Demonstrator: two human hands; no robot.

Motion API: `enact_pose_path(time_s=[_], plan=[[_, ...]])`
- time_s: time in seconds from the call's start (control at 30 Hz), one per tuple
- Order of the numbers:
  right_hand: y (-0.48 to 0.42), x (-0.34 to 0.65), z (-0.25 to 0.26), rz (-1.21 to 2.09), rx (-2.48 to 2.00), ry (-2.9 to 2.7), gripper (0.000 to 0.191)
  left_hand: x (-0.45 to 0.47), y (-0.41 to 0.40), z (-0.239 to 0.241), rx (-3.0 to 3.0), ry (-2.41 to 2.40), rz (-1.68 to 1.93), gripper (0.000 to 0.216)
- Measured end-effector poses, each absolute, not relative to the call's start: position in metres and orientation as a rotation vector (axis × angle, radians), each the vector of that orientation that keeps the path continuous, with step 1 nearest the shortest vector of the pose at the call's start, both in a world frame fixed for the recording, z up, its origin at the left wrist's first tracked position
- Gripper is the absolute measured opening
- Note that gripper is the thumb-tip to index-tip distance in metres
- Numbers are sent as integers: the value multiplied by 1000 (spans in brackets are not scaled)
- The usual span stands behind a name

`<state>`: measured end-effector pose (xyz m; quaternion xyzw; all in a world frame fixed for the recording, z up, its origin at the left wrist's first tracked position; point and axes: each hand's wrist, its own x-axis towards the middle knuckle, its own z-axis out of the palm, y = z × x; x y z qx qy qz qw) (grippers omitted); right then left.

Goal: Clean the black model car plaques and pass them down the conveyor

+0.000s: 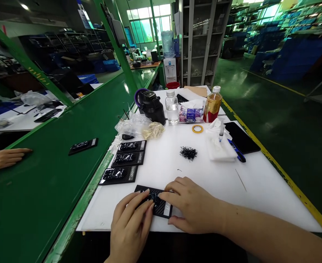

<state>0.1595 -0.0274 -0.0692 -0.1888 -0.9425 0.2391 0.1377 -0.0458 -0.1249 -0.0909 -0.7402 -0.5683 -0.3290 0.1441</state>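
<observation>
A black carbon-patterned plate [160, 207] with a light label strip lies at the table's front edge, bearing a small glossy black model car [154, 198] partly covered by fingers. My left hand [132, 219] has its fingertips pressed together on the car's left side. From the right, my right hand [190, 204] holds the plate, thumb at its near right corner and fingertips reaching to the car. Whether a tiny part sits between the fingertips is hidden. Three similar plates with model cars [124, 159] lie in a column to the left. Behind is a pile of small black slivers [188, 153].
A green conveyor [54, 190] runs along the left, carrying another plate [83, 146]; a co-worker's hand [6, 159] rests there. Around the white table stand a black jug [151, 106], water bottle [172, 109], drink bottle [213, 106], yellow tape roll [197, 128], blue cutter [237, 150] and dark tablet [243, 138].
</observation>
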Motion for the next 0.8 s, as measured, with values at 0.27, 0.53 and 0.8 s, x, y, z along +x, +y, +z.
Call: enact_pose_path(time_s=[0.27,0.53,0.8], plan=[[-29,162,-65,578,-500,-2824,48,-40,-125,-90,-2104,-1707,-968,26],[-31,160,-64,500,-490,-2861,46,-47,-120,-89,-2114,-2077,-1110,10],[-31,160,-65,544,-524,-2843,47,-55,-114,-88,-2025,-2492,-1243,18]])
